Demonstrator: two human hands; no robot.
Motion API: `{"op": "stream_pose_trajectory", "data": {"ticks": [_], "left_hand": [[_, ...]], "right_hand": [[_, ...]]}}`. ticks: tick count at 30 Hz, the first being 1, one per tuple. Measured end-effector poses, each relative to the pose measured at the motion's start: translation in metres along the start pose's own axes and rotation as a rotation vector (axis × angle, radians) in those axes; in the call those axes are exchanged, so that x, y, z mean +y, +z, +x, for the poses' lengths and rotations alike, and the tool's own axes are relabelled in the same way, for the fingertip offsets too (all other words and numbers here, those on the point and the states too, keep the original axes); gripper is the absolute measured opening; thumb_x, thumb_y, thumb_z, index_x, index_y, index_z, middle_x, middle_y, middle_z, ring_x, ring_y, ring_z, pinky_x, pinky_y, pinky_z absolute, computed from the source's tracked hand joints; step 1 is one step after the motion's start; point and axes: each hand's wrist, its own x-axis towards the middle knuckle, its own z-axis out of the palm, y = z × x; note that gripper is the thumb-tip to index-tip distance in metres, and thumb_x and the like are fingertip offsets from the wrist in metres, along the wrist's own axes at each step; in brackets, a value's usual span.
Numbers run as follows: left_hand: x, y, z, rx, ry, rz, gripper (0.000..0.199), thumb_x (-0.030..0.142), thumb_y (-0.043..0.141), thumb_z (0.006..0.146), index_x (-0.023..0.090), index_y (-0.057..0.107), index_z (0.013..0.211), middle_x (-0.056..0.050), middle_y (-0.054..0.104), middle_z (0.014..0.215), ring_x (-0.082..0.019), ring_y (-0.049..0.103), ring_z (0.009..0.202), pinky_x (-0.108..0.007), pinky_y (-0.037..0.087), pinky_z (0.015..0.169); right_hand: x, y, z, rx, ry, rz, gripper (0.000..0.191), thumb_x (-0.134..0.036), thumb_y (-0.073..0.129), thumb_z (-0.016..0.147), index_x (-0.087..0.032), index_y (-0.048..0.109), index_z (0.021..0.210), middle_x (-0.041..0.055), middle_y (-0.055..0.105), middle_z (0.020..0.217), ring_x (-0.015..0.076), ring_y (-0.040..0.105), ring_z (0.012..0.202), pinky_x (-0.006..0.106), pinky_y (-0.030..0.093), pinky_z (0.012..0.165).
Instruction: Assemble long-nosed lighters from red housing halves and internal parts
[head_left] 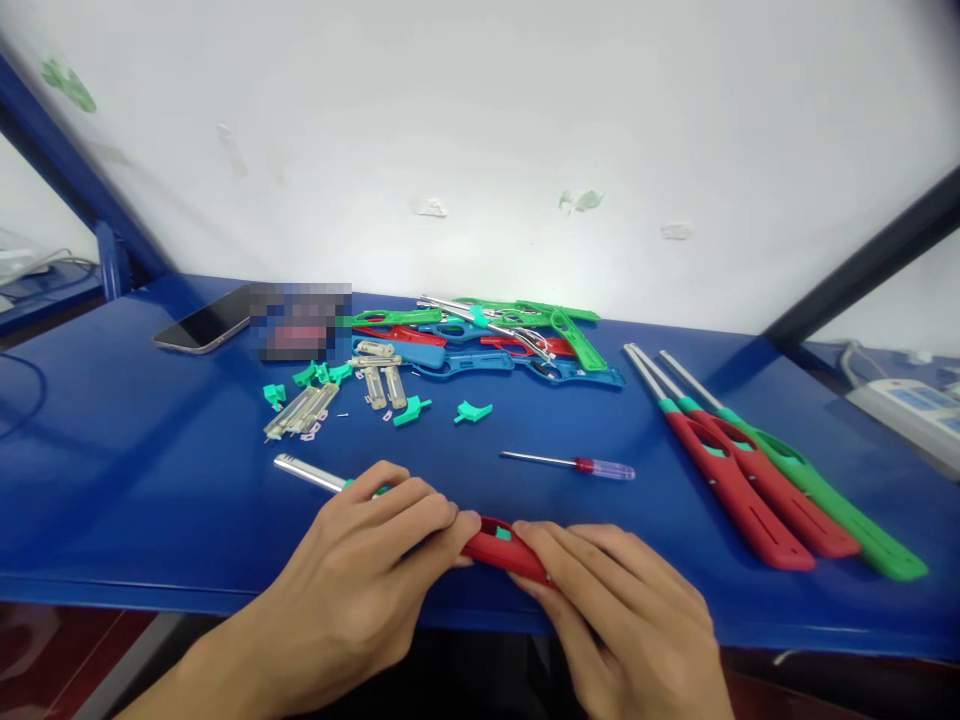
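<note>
A red lighter [504,552] with a metal tube and a teal trigger lies across both hands at the table's front edge. My left hand [367,570] is closed round its front part, and the tube sticks out to the left. Fingers of my right hand [622,610] are closed on the red handle, hiding its rear end. Beyond the hands lies a screwdriver [604,469] with a purple handle. Teal triggers [472,411] and clear fuel tanks [301,411] are scattered behind my left hand.
Green, red and blue handle shells [469,363] are piled at the back with metal tubes. Two red lighters [739,490] and a green one [847,500] lie at the right. A phone [206,320] is at the back left, a white power strip [911,405] at the far right.
</note>
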Motion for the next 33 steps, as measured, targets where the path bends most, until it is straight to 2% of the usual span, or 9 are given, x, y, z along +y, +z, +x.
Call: {"op": "stream_pose_trajectory", "data": {"ticks": [4,8,11,14,19,25,29,31,33], "left_hand": [[-0.001,0.001,-0.001,0.025,0.025,0.01,0.034,-0.004,0.044,0.1,0.017,0.069,0.108,0.001,0.073,0.083,-0.013,0.067,0.073,-0.033,0.05,0.075],[0.0,-0.001,-0.001,-0.027,-0.006,-0.006,0.032,0.004,0.042,0.109,0.016,0.072,0.109,0.0,0.071,0.082,-0.015,0.064,0.074,-0.033,0.048,0.077],[-0.002,-0.006,-0.002,-0.104,-0.023,0.008,0.031,0.012,0.041,0.113,0.015,0.071,0.123,-0.002,0.07,0.087,-0.017,0.062,0.078,-0.035,0.047,0.082],[-0.008,-0.01,-0.002,-0.154,-0.021,0.056,0.032,0.019,0.043,0.114,0.011,0.065,0.136,-0.006,0.072,0.098,-0.022,0.062,0.09,-0.041,0.045,0.09],[-0.012,-0.014,-0.003,-0.178,-0.028,0.031,0.029,0.017,0.043,0.114,0.019,0.071,0.12,-0.003,0.071,0.096,-0.021,0.059,0.09,-0.04,0.044,0.089],[-0.007,-0.013,-0.005,-0.177,-0.027,-0.009,0.025,0.002,0.048,0.105,0.016,0.068,0.108,-0.001,0.067,0.088,-0.02,0.049,0.084,-0.038,0.041,0.088],[-0.003,-0.016,-0.001,-0.18,-0.056,-0.061,0.024,0.004,0.049,0.106,0.016,0.069,0.101,-0.002,0.065,0.086,-0.02,0.045,0.082,-0.038,0.04,0.083],[-0.004,-0.017,0.0,-0.198,-0.073,-0.074,0.024,0.007,0.048,0.108,0.016,0.071,0.103,-0.003,0.065,0.088,-0.021,0.046,0.084,-0.039,0.04,0.082],[-0.007,-0.017,-0.002,-0.222,-0.081,-0.077,0.024,0.01,0.048,0.109,0.016,0.071,0.114,-0.004,0.066,0.093,-0.022,0.048,0.09,-0.039,0.042,0.085]], "right_hand": [[-0.001,0.002,0.0,0.015,0.012,0.005,0.019,-0.017,0.066,0.103,-0.018,0.073,0.121,0.0016,0.086,0.108,0.0195,0.079,0.084,0.033,0.062,0.079],[-0.002,0.005,-0.002,0.013,0.059,0.042,0.019,-0.018,0.065,0.103,-0.019,0.073,0.121,0.0014,0.085,0.107,0.0192,0.077,0.083,0.034,0.061,0.078],[-0.001,0.006,-0.003,0.013,0.09,0.038,0.02,-0.02,0.066,0.104,-0.02,0.072,0.122,0.0008,0.085,0.107,0.0193,0.076,0.084,0.034,0.06,0.082],[-0.001,0.007,-0.003,0.01,0.084,0.025,0.02,-0.022,0.065,0.105,-0.02,0.073,0.123,0.0008,0.084,0.108,0.0189,0.076,0.087,0.033,0.059,0.086],[0.0,0.007,-0.004,-0.005,0.094,0.026,0.022,-0.024,0.065,0.105,-0.021,0.072,0.126,0.0018,0.084,0.108,0.02,0.076,0.088,0.034,0.059,0.085],[-0.001,0.007,-0.002,-0.012,0.096,0.034,0.016,-0.027,0.07,0.103,-0.021,0.073,0.117,0.0029,0.082,0.101,0.0207,0.074,0.084,0.035,0.059,0.079],[-0.001,0.006,-0.001,0.009,0.103,-0.003,0.02,-0.03,0.068,0.104,-0.023,0.072,0.122,0.0033,0.079,0.1,0.0204,0.074,0.082,0.035,0.059,0.076],[-0.001,0.006,-0.002,0.048,0.109,-0.011,0.02,-0.034,0.067,0.104,-0.024,0.071,0.122,0.0036,0.078,0.099,0.0196,0.075,0.084,0.034,0.059,0.077],[-0.001,0.005,-0.002,0.096,0.122,0.013,0.016,-0.033,0.069,0.104,-0.023,0.071,0.115,0.0035,0.077,0.098,0.0176,0.076,0.084,0.031,0.06,0.078]]}}
